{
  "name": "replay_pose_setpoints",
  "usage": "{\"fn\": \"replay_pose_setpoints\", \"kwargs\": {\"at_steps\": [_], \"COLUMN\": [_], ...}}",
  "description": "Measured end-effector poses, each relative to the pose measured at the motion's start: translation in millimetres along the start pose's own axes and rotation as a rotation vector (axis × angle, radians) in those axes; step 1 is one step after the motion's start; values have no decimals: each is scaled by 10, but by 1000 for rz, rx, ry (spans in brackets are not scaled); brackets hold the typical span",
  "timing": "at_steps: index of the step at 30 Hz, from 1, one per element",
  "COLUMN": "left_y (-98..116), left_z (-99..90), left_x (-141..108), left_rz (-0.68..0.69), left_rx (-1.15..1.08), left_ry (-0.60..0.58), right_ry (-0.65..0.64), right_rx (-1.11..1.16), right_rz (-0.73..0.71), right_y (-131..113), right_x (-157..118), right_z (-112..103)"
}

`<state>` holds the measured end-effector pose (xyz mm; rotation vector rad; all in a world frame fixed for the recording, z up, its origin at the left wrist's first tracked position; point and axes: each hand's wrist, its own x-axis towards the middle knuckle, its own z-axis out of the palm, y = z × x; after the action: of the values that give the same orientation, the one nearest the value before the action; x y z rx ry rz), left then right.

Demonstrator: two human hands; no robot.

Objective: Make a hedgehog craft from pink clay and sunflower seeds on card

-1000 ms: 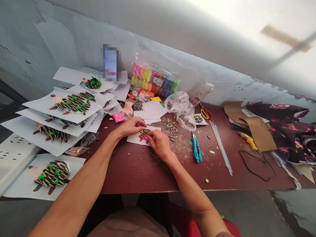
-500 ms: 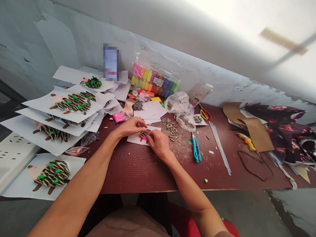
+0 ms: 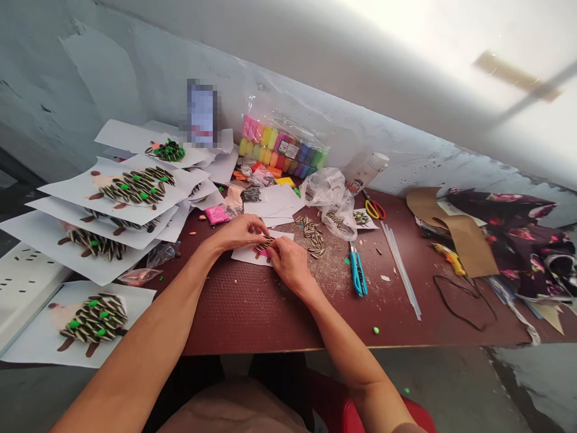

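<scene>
White card (image 3: 242,255) w/ pink clay (image 3: 258,248) lies on the dark red tabletop (image 3: 243,316), about mid-width, back from the near edge; striped seeds (image 3: 265,242) sit on the clay. Head view: L hand (image 3: 238,233) reaches over the card's far-L part, fingers bent, tips by the clay; can't tell if thumb & index meet or grip anything. R hand (image 3: 292,263) is at the card's R side, thumb & fingers bunched close; what's btwn them is hidden. Just R of card: loose seed pile (image 3: 311,234), then a clear plastic bag (image 3: 329,189). Blue cutter (image 3: 357,275) lies R of the R hand, then clear sticks (image 3: 402,270), w/ yellow glue gun (image 3: 454,260) nr the tabletop's R end. Sheet stack (image 3: 63,191) w/ seed hedgehogs covers the L end; another hedgehog sheet (image 3: 33,340) is at the near-L corner. Coloured clay pack (image 3: 283,144) stands at the far edge.
</scene>
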<state>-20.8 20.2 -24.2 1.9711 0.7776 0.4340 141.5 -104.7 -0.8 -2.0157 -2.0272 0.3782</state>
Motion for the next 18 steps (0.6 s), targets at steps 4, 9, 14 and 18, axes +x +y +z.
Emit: {"fn": "replay_pose_setpoints", "kwargs": {"at_steps": [4,9,14,18], "left_y": [-3,-27,-52,-64], "left_z": [0,4,5,17], "left_x": [2,13,19,22], "left_rz": [12,29,28,32], "left_rx": [-14,-7,-2,-9], "left_ry": [-17,-10,-8,1], "right_ry": [-4,-6,-11,-19], "right_rx": [-21,-49,-61,-64], "right_rz": [-11,-18,-20,-17], "right_y": [-4,-7,-9,-21], "right_x": [4,4,6,7], "right_z": [1,11,13,2]}}
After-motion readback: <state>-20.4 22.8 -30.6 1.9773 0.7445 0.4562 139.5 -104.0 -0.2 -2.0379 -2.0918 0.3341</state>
